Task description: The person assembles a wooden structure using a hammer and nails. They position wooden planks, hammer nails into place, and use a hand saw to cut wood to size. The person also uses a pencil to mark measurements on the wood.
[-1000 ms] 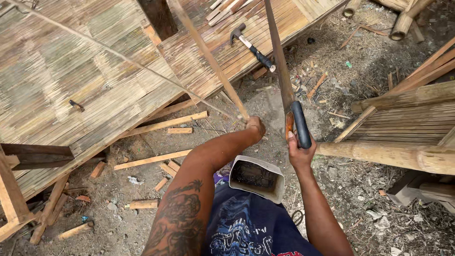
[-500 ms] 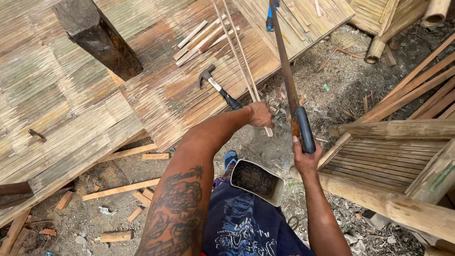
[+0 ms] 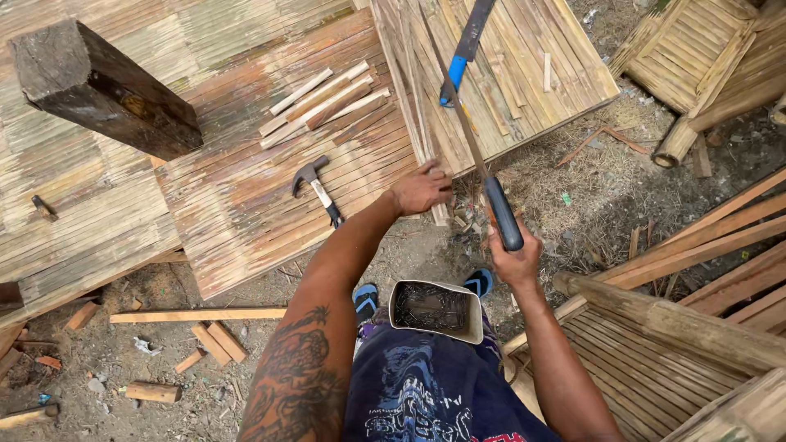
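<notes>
Now: left hand (image 3: 422,188) pinching thin bamboo strips (image 3: 409,106) steady on bamboo mat (image 3: 246,196); right hand (image 3: 512,258) fisted round blade handle (image 3: 503,214) for control.

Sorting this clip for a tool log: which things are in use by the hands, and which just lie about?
In use:
left hand on thin bamboo strips
right hand gripping the dark-handled long blade

Lying about:
hammer
dark wooden block
cut slats
container of nails
</notes>
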